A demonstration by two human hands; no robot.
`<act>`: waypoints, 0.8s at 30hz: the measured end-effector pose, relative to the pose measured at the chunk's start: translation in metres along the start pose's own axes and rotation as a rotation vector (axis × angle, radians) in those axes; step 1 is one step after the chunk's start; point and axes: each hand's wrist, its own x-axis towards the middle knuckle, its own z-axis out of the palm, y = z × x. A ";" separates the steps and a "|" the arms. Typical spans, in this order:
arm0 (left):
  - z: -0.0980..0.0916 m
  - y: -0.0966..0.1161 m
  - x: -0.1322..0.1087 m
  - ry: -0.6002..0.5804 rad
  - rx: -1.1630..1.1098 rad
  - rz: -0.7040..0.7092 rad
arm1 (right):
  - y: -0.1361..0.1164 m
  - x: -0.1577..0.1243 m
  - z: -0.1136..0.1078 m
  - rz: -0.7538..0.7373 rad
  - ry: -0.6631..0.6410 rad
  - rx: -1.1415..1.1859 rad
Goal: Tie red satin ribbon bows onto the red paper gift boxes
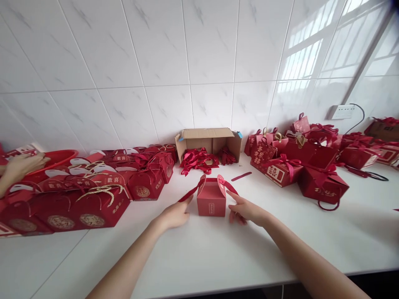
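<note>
A small pinkish-red gift box point(211, 202) stands upright in front of me, its two rounded side flaps raised. A dark red ribbon point(193, 190) is threaded through the flaps, with one end out to each side. At the box's left, my left hand point(176, 214) is closed with its fingertips on the left ribbon end. My right hand point(246, 211) is at the box's right. Its index finger is stretched out against the right ribbon end, while the other fingers are loosely bent and apart.
Rows of red gift boxes point(99, 209) fill the left. Finished ribboned boxes point(322, 185) crowd the right. Behind, an open cardboard carton point(208, 133) holds loose red ribbons point(198, 160). A ribbon strip point(241, 176) lies nearby. Another person's hand point(26, 166) is by a red basin point(64, 157).
</note>
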 end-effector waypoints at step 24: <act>-0.049 0.069 0.022 0.516 -1.256 0.041 | -0.063 0.002 -0.011 -0.592 0.512 0.864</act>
